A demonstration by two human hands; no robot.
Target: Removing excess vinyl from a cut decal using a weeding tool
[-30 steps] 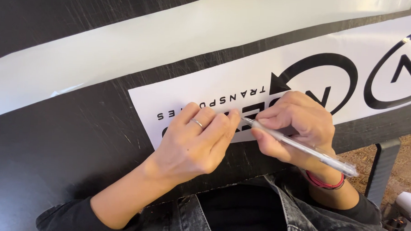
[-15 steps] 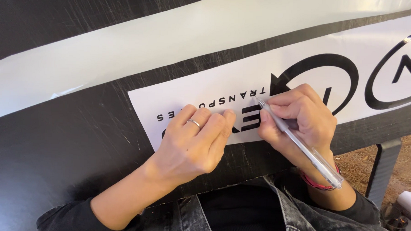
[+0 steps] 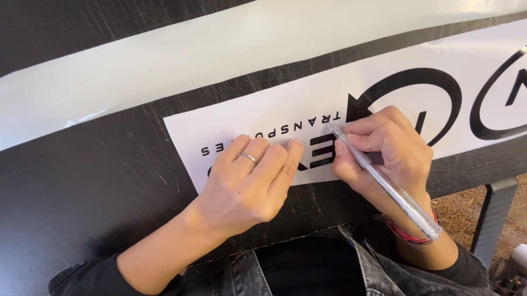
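Note:
A long white vinyl sheet (image 3: 264,116) with black lettering and black ring shapes lies on a scratched black table (image 3: 87,177). My left hand (image 3: 248,179), with a ring on one finger, rests flat on the sheet's near edge, fingers together over the lettering. My right hand (image 3: 386,155) grips a slim clear tool shaped like a pen (image 3: 390,190). Its tip touches the sheet beside the small lettering, just left of a black ring. A red band circles my right wrist.
A wide strip of translucent white backing paper (image 3: 179,63) lies across the table farther from me. A black table leg (image 3: 492,214) stands at the lower right over brown patterned floor. My grey denim jacket fills the bottom edge.
My right hand has turned the tool from lying nearly flat to steeper, and its tip has shifted up and right along the lettering. My left hand has stayed put.

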